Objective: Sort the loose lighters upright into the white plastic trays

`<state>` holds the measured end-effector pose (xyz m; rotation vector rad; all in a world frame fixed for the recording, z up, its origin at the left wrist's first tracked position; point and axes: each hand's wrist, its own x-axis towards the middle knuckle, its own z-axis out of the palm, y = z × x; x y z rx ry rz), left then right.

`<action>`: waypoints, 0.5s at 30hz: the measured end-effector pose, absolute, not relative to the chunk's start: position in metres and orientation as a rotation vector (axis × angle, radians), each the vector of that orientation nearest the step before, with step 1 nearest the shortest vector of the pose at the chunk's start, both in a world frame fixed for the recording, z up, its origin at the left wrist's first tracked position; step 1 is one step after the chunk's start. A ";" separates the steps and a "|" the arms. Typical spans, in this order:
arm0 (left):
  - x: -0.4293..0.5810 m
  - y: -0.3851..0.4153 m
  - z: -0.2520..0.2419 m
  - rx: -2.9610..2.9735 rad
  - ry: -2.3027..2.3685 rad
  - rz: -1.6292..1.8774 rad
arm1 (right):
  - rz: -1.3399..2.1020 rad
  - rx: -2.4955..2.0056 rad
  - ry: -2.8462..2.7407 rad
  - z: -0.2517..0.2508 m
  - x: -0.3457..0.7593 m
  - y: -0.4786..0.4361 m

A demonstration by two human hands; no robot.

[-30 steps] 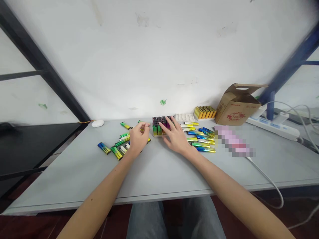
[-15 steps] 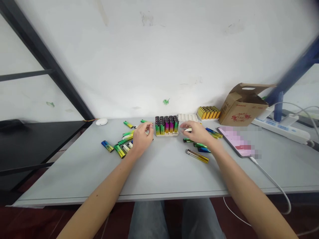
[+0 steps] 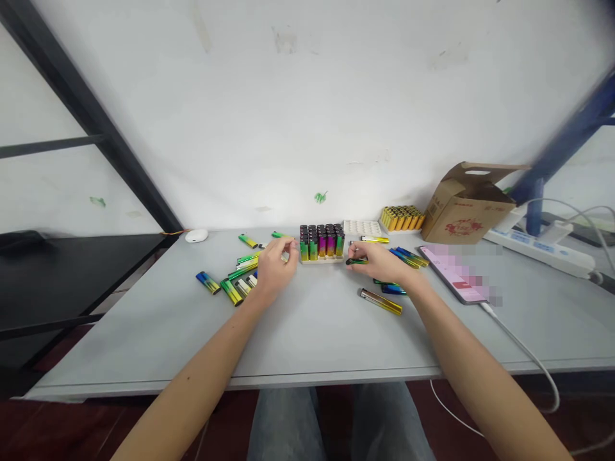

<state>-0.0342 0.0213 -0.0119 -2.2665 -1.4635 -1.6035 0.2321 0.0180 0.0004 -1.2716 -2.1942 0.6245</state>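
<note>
Upright lighters (image 3: 322,244) in green, yellow and purple stand in rows in a white holder (image 3: 323,260). Left of it is my left hand (image 3: 276,269), its fingers curled in toward the thumb; whether anything sits inside is hidden. Under and beside that hand lie loose lighters, among them a green-yellow lighter (image 3: 231,292) and a blue-yellow one (image 3: 208,282). On the holder's other side, my right hand (image 3: 379,262) is closed on a green lighter (image 3: 356,261), whose dark end pokes out past the fingertips. A silver-gold lighter (image 3: 380,301) lies in front of this hand.
Behind my right hand lies a white holder with bare slots (image 3: 361,227), beside a holder full of yellow lighters (image 3: 402,218). An open cardboard box (image 3: 466,211), a phone (image 3: 451,272) on a cable and a power strip (image 3: 542,251) occupy the right. A white case (image 3: 196,235) is at back left.
My right hand has closed on a green lighter that lay on the table and shifted it slightly toward the holder. My left hand has barely moved.
</note>
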 end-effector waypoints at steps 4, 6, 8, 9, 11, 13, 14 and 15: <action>-0.029 0.012 -0.010 -2.384 -1.431 -1.565 | 0.902 -1.133 -1.972 0.007 0.218 0.012; -0.026 0.008 -0.010 -2.529 -1.398 -1.499 | 0.968 -1.025 -1.870 0.009 0.209 0.010; -0.021 0.005 -0.010 -2.702 -1.387 -1.441 | 1.007 -0.924 -1.766 0.010 0.200 0.008; -0.019 0.005 -0.011 -2.787 -1.393 -1.422 | 1.024 -0.882 -1.712 0.010 0.196 0.007; -0.015 0.003 -0.011 -2.929 -1.419 -1.416 | 1.056 -0.819 -1.622 0.010 0.189 0.005; -0.011 0.001 -0.011 -3.051 -1.438 -1.412 | 1.085 -0.774 -1.560 0.008 0.184 0.003; -0.010 0.000 -0.011 -3.116 -1.442 -1.400 | 1.100 -0.757 -1.536 0.007 0.181 0.002; -0.008 -0.001 -0.011 -3.180 -1.450 -1.394 | 1.118 -0.748 -1.517 0.005 0.179 0.001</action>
